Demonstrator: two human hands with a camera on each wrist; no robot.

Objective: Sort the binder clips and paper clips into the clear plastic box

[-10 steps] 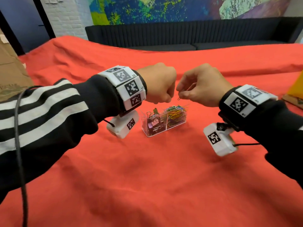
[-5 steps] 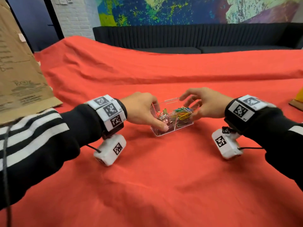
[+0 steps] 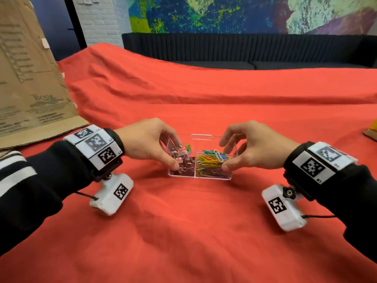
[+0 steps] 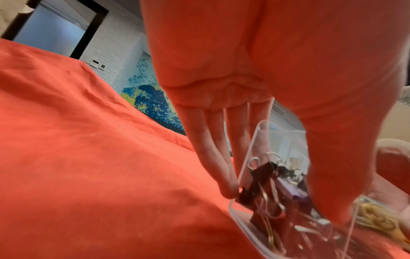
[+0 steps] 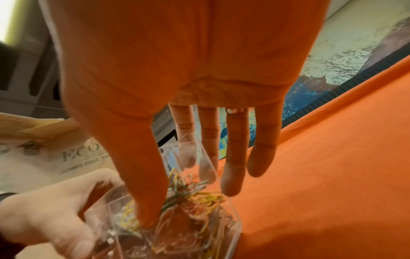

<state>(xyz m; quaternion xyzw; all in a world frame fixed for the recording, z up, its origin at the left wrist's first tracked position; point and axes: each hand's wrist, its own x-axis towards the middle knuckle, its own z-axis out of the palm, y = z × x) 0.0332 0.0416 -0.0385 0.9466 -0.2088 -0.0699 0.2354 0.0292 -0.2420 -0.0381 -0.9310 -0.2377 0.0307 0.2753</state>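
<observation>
The clear plastic box sits on the red cloth with its lid open at the back. Binder clips fill its left compartment and coloured paper clips its right. My left hand pinches the left end, thumb on the front wall and fingers behind. My right hand pinches the right end the same way. The left wrist view shows my left hand at the wall of the box, by the binder clips. In the right wrist view my right hand is over the paper clips.
The red cloth covers the whole table. A brown cardboard sheet leans at the far left. A black sofa runs along the back. A yellow object shows at the right edge.
Both hands came down from above the box, where the right one pinched a paper clip, and now hold the box's two ends. The box has stayed in place.
</observation>
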